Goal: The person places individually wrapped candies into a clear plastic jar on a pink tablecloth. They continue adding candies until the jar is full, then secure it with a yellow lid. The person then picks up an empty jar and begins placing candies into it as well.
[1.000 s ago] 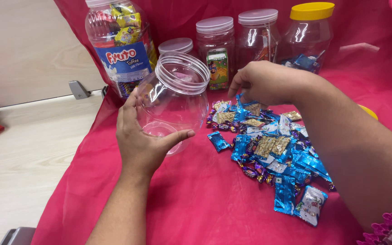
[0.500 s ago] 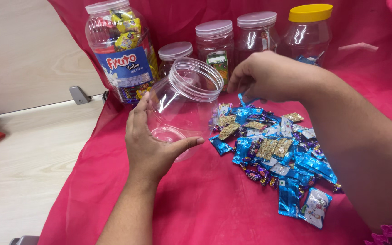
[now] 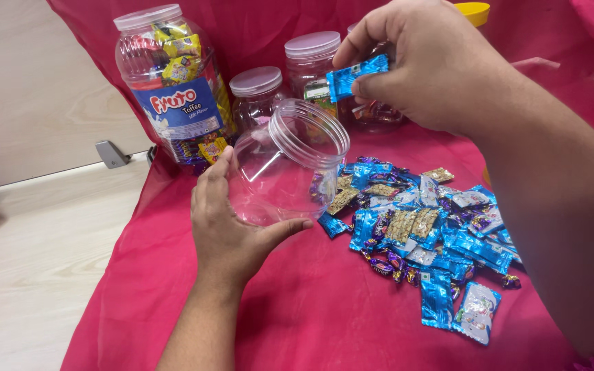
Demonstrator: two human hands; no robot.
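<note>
1. Centrally, empty clear jar [image 3: 287,165]: lidless, tilted, mouth facing up and right; left hand [image 3: 232,227] cups its base, fingers wrapped around it.
2. Blue candy wrapper [image 3: 357,74]: above the jar's mouth, pinched in right hand [image 3: 424,65] fingers.
3. Candy pile [image 3: 421,227]: right of the jar, on pink cloth [image 3: 311,309].
4. Lidded jars [image 3: 173,82]: behind it.

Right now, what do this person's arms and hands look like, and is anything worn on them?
Both are bare. The left hand and its forearm show no sleeve, glove, watch or ring. The right hand is also uncovered, fingers without rings, and its broad forearm is bare up to the picture's edge. No bracelets or markings are visible on either arm.
</note>
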